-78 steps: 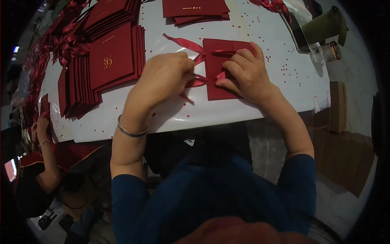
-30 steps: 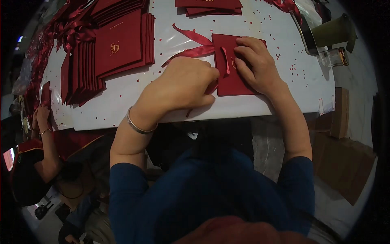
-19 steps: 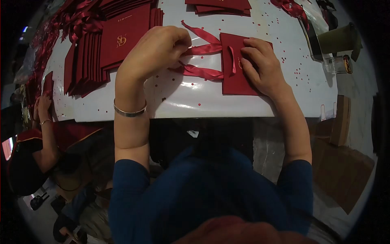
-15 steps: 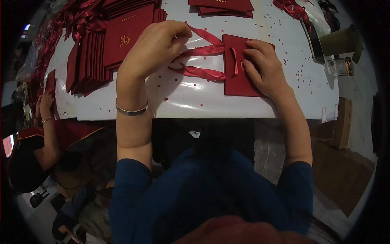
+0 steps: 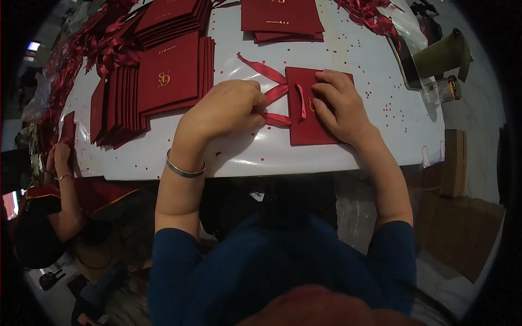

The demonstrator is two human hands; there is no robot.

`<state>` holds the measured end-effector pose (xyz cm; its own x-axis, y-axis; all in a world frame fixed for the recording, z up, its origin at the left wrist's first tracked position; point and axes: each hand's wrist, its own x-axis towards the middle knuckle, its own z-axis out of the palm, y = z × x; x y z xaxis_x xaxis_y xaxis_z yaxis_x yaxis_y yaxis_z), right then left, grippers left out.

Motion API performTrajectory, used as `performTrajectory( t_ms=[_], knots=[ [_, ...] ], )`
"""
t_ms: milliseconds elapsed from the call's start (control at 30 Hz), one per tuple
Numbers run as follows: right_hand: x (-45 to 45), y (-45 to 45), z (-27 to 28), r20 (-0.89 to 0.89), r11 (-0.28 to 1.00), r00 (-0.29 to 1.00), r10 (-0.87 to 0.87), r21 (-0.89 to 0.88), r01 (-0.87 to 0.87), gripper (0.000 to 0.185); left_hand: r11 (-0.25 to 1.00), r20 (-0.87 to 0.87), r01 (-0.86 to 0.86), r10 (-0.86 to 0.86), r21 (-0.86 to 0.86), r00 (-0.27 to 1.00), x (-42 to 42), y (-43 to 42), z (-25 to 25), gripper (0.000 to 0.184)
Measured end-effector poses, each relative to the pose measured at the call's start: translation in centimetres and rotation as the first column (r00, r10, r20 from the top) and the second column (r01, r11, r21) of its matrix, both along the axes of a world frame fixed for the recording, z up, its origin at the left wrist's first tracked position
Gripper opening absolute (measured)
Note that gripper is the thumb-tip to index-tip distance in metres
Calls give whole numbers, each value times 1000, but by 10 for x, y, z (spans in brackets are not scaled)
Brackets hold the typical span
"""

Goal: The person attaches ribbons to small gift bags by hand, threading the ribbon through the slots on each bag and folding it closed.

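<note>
A small dark-red paper bag (image 5: pixel 304 125) with a gold mark lies flat near the table's front edge. Red satin ribbons (image 5: pixel 276 119) run leftward from its edge, and a short ribbon loop (image 5: pixel 300 103) rests on its face. My left hand (image 5: pixel 225 111) is closed on the ribbons left of the bag; its fingertips are partly hidden. One upper ribbon strand (image 5: pixel 261 69) lies loose on the table, its end pointing up and left. My right hand (image 5: pixel 341 106) rests on the bag's right half, fingers apart and slightly bent, holding nothing.
Stacks of dark-red bags (image 5: pixel 171 73) stand at the left, with another pile (image 5: pixel 283 22) at the back. Ribbon bundles (image 5: pixel 370 16) lie at the back right. A glass (image 5: pixel 443 89) and a green container (image 5: pixel 443 54) are at the right edge. Another person's hand (image 5: pixel 61 157) is far left.
My left hand has let go of the upper ribbon strand and moved down to the lower ribbons. My right hand stays on the bag. The whole view has shifted slightly.
</note>
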<state>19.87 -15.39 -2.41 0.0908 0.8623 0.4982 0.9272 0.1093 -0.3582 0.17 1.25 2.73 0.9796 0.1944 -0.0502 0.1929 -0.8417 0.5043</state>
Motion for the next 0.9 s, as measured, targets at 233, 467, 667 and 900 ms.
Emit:
performTrajectory(
  t_ms=[233, 467, 667, 900],
  knots=[
    [1, -1, -2, 28, 999, 1000, -9, -30, 10, 26, 983, -12, -180, 180, -25, 984, -10, 12, 18, 10],
    [4, -6, -2, 4, 998, 1000, -22, -58, 23, 35, 974, -14, -224, 224, 9, 974, -13, 15, 19, 10],
    [7, -19, 4, 162, 966, 986, 41, -260, 2, 94, 921, 19, -389, 389, 12, 921, -35, 44, 23, 11],
    [4, -19, 7, 195, 892, 979, 59, -451, 36, 125, 908, 139, -368, 398, -203, 907, -39, 48, 21, 14]
  ],
)
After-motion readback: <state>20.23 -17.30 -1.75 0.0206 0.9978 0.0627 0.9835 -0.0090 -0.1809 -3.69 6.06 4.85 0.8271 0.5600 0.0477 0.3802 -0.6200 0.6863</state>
